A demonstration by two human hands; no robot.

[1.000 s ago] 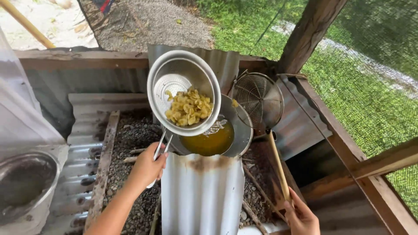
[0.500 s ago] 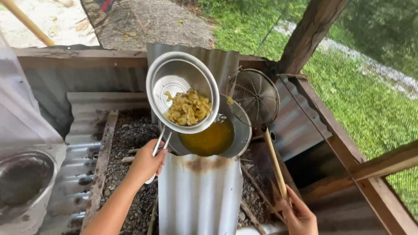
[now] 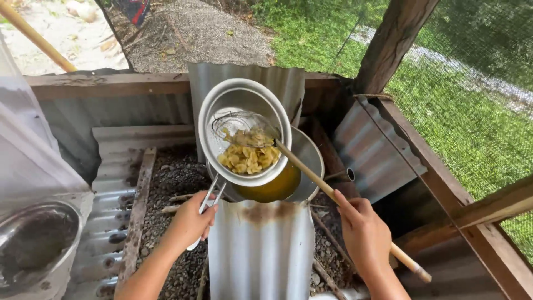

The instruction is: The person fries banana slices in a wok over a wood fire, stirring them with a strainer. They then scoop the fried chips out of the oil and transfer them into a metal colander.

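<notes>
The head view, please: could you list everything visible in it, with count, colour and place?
strainer bowl: one, silver metal, held tilted over the pot
fried pieces: a heap, yellow, in the strainer bowl
wire skimmer: one, metal mesh on a wooden handle, over the pieces
pot: one, metal, holding amber oil, centre
corrugated sheet: one, grey with rust, in front of the pot
gravel: dark grey, around the pot
basin: one, metal, lower left
wooden post: one, brown, upper right
grass: green, beyond netting
left hand: grip on the strainer's handle
right hand: grip on the skimmer's handle
</notes>
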